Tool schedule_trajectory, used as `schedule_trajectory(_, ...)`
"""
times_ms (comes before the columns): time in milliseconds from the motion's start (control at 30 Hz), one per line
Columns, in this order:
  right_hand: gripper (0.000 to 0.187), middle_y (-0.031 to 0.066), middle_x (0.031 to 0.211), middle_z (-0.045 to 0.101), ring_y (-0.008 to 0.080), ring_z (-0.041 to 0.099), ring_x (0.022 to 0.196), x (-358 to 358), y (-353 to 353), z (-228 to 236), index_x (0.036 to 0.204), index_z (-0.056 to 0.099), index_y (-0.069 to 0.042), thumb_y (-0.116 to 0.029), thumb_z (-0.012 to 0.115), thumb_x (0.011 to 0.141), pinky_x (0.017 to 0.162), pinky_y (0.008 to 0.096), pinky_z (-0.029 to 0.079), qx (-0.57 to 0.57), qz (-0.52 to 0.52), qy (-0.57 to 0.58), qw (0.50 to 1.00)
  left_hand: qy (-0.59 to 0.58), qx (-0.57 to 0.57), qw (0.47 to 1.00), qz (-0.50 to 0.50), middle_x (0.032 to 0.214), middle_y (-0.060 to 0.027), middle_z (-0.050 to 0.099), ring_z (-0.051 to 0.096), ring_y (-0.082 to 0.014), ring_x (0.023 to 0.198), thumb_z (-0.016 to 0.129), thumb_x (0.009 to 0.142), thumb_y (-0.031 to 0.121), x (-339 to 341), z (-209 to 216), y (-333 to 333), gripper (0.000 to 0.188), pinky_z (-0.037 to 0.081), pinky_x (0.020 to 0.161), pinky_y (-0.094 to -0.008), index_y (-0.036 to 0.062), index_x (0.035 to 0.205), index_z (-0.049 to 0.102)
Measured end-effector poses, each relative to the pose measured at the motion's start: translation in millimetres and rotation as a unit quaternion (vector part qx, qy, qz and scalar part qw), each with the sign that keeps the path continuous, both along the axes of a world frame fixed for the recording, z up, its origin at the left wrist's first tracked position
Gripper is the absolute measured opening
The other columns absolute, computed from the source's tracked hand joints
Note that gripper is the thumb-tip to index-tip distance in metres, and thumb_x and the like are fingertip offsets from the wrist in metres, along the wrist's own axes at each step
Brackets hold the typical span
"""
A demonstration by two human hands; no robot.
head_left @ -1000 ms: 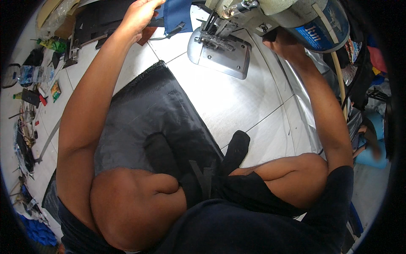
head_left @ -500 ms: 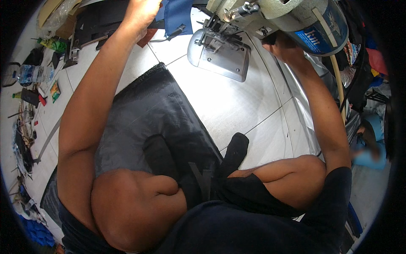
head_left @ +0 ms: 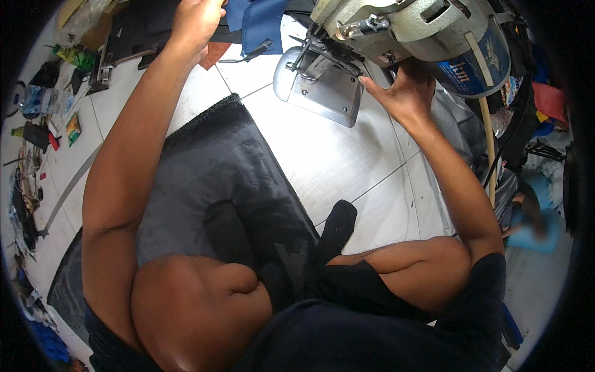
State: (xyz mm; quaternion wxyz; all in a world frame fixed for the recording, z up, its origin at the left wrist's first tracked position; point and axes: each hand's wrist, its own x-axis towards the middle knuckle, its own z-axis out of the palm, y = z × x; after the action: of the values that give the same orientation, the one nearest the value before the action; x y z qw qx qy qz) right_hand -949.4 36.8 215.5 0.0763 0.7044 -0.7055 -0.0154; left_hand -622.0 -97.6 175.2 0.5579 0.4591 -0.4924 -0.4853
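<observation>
My left hand (head_left: 201, 25) is at the top edge with its fingers curled closed; whatever they hold is cut off by the frame. Strips of navy blue fabric (head_left: 263, 28) hang just right of it. My right hand (head_left: 406, 93) reaches under the housing of a cloth cutting machine (head_left: 427, 31). Its thumb is spread toward the machine's black foot mechanism, while the other fingers go partly out of sight behind the housing, apparently gripping it. The machine's silver base plate (head_left: 325, 99) rests on the white tiles.
A black padded mat (head_left: 204, 149) lies under my legs. Scraps, a plastic bottle (head_left: 37, 99) and small packets litter the left side. Black fabric (head_left: 142, 31) lies at the back left. Grey plastic sheeting (head_left: 462, 118) and a partly blurred light blue shape (head_left: 527, 239) are on the right.
My right hand has shifted slightly left and down, and its thumb now stretches out from the machine. My left hand sits a little further left and lower in the picture.
</observation>
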Motion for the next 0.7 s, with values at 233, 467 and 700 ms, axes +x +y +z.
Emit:
schedule_trajectory(233, 0.099, 0.0216, 0.135, 0.04, 0.038, 0.035, 0.13, 13.7, -4.3, -14.4, 0.137, 0.039, -0.003, -0.068, 0.066, 0.068, 0.105, 0.055, 0.024, -0.054, -0.058, 0.041, 0.996, 0.027, -0.008, 1.0, 0.002, 0.077, -0.0012, 0.063, 0.054, -0.0108, 0.068, 0.061, 0.087, 0.019, -4.1, 2.2, 2.7, 0.014, 0.044, 0.064, -0.0253, 0.0056, 0.085, 0.066)
schedule_trajectory(467, 0.103, 0.0239, 0.145, 0.032, 0.0405, 0.024, 0.137, 12.0, -6.8, -24.4, 0.141, 0.035, -0.001, -0.071, 0.058, 0.07, 0.112, 0.0582, 0.011, -0.044, -0.096, 0.05, 0.993, 0.059, 0.004, 0.998, -0.001, 0.078, -0.0018, 0.063, 0.055, -0.0112, 0.07, 0.062, 0.087, 0.019, -4.0, -0.5, -4.3, 0.014, 0.045, 0.065, -0.0258, 0.005, 0.087, 0.066)
schedule_trajectory(700, 0.106, 0.0255, 0.149, 0.028, 0.0418, 0.019, 0.141, 20.2, -13.6, -22.4, 0.144, 0.033, 0.0, -0.073, 0.055, 0.07, 0.114, 0.0601, 0.004, -0.048, -0.139, -0.005, 0.989, 0.11, 0.042, 0.993, -0.026, 0.074, -0.0008, 0.06, 0.053, -0.0096, 0.066, 0.064, 0.087, 0.021, -13.4, -4.6, -6.7, 0.015, 0.043, 0.058, -0.0254, 0.0058, 0.087, 0.065)
